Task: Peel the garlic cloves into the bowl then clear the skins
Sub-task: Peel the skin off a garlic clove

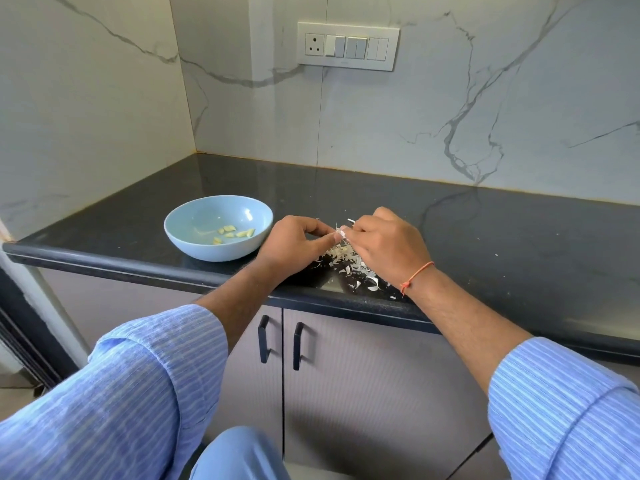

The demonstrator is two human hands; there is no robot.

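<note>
Above skins [343, 259], hands [341, 237] pinch garlic clove [340, 233].

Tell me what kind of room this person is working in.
Most likely a home kitchen: a dark stone countertop with cabinet doors beneath, marble-look wall tiles carrying a switch panel, and a blue bowl of peeled garlic cloves.

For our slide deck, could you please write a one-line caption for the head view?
Both hands, left hand and right hand, peel a garlic clove over skins beside a blue bowl.
</note>
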